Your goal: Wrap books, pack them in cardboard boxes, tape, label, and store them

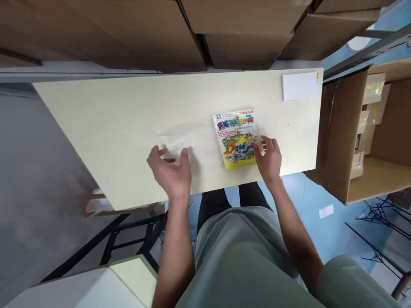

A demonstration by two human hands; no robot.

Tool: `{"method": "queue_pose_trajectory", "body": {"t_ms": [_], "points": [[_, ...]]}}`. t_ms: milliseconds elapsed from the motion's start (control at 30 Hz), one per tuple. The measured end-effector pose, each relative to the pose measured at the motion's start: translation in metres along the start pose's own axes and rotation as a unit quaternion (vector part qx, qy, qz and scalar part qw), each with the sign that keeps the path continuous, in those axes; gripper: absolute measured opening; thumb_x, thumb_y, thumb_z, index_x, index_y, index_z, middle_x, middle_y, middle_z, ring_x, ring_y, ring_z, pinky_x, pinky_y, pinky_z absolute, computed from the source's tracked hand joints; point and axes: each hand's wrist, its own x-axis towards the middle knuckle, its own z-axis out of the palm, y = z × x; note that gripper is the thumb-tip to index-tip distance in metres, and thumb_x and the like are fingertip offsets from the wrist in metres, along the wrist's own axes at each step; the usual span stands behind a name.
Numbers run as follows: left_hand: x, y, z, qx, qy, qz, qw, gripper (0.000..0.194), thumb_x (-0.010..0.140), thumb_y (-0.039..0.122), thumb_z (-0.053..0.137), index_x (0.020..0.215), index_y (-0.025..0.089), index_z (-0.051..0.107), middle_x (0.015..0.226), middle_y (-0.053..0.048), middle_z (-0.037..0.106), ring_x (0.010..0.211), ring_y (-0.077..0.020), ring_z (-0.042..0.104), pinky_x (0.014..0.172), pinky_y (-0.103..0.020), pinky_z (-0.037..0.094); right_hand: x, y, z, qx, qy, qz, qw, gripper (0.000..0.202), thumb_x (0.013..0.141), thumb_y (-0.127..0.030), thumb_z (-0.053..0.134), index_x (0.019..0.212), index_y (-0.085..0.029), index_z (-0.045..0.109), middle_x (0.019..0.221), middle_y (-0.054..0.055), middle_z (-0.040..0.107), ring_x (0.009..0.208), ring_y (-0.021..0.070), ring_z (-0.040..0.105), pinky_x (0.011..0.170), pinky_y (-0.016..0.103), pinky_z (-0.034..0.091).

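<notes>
A colourful picture book (238,139) lies on the pale table (112,115), its cover showing cartoon animals and Chinese lettering. My right hand (269,160) is at the book's right edge, its thumb on the cover and its fingers curled beside that edge; a small glint like clear film shows between them. To the left of the book, my left hand (171,171) hovers over the table, thumb and fingers apart, holding nothing visible. Faint creases of what looks like clear plastic film (183,130) run across the tabletop between the left hand and the book.
A white stack of paper or cards (300,87) lies at the table's back right corner. Large cardboard boxes (135,34) line the back. An open carton (342,132) with small taped boxes stands to the right. A second pale surface (128,278) is at the lower left.
</notes>
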Motion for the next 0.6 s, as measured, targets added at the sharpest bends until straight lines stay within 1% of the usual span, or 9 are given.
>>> {"method": "queue_pose_trajectory", "body": {"t_ms": [67, 133, 167, 233, 300, 400, 433, 500, 600], "points": [[0.012, -0.006, -0.002, 0.050, -0.028, -0.063, 0.996, 0.049, 0.084, 0.039, 0.088, 0.123, 0.016, 0.069, 0.112, -0.009, 0.074, 0.084, -0.0231, 0.067, 0.096, -0.047, 0.060, 0.000, -0.002, 0.003, -0.007, -0.008, -0.011, 1.000, 0.032, 0.108, -0.034, 0.063, 0.137, -0.023, 0.068, 0.120, 0.013, 0.071, 0.102, 0.0247, 0.070, 0.085, 0.040, 0.061], [0.018, -0.008, -0.005, 0.077, -0.073, -0.086, 0.991, 0.028, 0.084, 0.040, 0.086, 0.096, 0.019, 0.071, 0.082, -0.001, 0.066, 0.077, -0.0230, 0.063, 0.092, -0.044, 0.058, 0.000, -0.004, 0.006, -0.013, -0.015, -0.012, 1.000, 0.032, 0.107, -0.031, 0.062, 0.137, -0.023, 0.067, 0.121, 0.013, 0.070, 0.104, 0.0254, 0.070, 0.085, 0.041, 0.062], [0.018, -0.006, -0.009, 0.080, -0.080, -0.074, 0.991, 0.025, 0.085, 0.040, 0.085, 0.086, 0.021, 0.069, 0.074, 0.000, 0.061, 0.077, -0.0236, 0.061, 0.089, -0.043, 0.058, 0.000, -0.005, 0.006, -0.015, -0.018, -0.010, 1.000, 0.032, 0.107, -0.031, 0.062, 0.137, -0.023, 0.067, 0.122, 0.013, 0.069, 0.106, 0.0258, 0.070, 0.086, 0.041, 0.062], [0.011, 0.002, -0.020, 0.062, -0.061, -0.011, 0.996, 0.025, 0.084, 0.041, 0.084, 0.078, 0.023, 0.068, 0.075, -0.001, 0.064, 0.085, -0.0257, 0.062, 0.089, -0.042, 0.057, 0.001, -0.005, 0.007, -0.017, -0.027, -0.003, 0.999, 0.033, 0.106, -0.031, 0.062, 0.138, -0.023, 0.066, 0.124, 0.014, 0.067, 0.107, 0.0267, 0.070, 0.086, 0.042, 0.062], [-0.004, 0.017, -0.034, 0.012, -0.041, 0.057, 0.997, 0.023, 0.085, 0.042, 0.084, 0.082, 0.023, 0.072, 0.086, -0.004, 0.073, 0.092, -0.0258, 0.065, 0.090, -0.040, 0.056, 0.002, -0.005, 0.007, -0.017, -0.039, 0.002, 0.999, 0.034, 0.105, -0.031, 0.063, 0.139, -0.023, 0.065, 0.125, 0.014, 0.066, 0.107, 0.0271, 0.071, 0.086, 0.042, 0.062], [-0.034, 0.046, -0.039, -0.092, -0.117, 0.093, 0.984, 0.022, 0.092, 0.043, 0.078, 0.089, 0.021, 0.075, 0.086, -0.001, 0.076, 0.079, -0.0192, 0.067, 0.077, -0.032, 0.056, 0.005, -0.003, 0.004, -0.003, -0.056, 0.006, 0.998, 0.033, 0.105, -0.030, 0.062, 0.137, -0.022, 0.067, 0.125, 0.014, 0.067, 0.104, 0.0264, 0.072, 0.084, 0.041, 0.061], [-0.045, 0.056, -0.033, -0.118, -0.146, 0.101, 0.977, 0.022, 0.094, 0.042, 0.076, 0.089, 0.021, 0.075, 0.082, 0.000, 0.074, 0.073, -0.0171, 0.065, 0.071, -0.030, 0.054, 0.007, -0.002, 0.002, 0.008, -0.060, 0.006, 0.998, 0.032, 0.106, -0.030, 0.060, 0.136, -0.022, 0.068, 0.124, 0.014, 0.068, 0.101, 0.0256, 0.073, 0.083, 0.041, 0.061], [-0.063, 0.072, -0.010, -0.148, -0.185, 0.133, 0.962, 0.020, 0.098, 0.040, 0.074, 0.092, 0.021, 0.075, 0.082, -0.001, 0.075, 0.072, -0.0159, 0.067, 0.068, -0.027, 0.054, 0.010, 0.000, -0.005, 0.045, -0.066, 0.008, 0.997, 0.030, 0.109, -0.034, 0.056, 0.131, -0.021, 0.070, 0.121, 0.014, 0.072, 0.093, 0.0237, 0.073, 0.082, 0.039, 0.060], [-0.082, 0.085, 0.043, -0.160, -0.216, 0.188, 0.945, 0.014, 0.103, 0.031, 0.066, 0.103, 0.021, 0.077, 0.099, -0.005, 0.081, 0.083, -0.0173, 0.074, 0.077, -0.029, 0.059, 0.015, 0.003, -0.020, 0.135, -0.088, 0.038, 0.986, 0.039, 0.113, -0.049, 0.047, 0.122, -0.022, 0.074, 0.111, 0.011, 0.078, 0.086, 0.0219, 0.075, 0.081, 0.037, 0.060]]}}
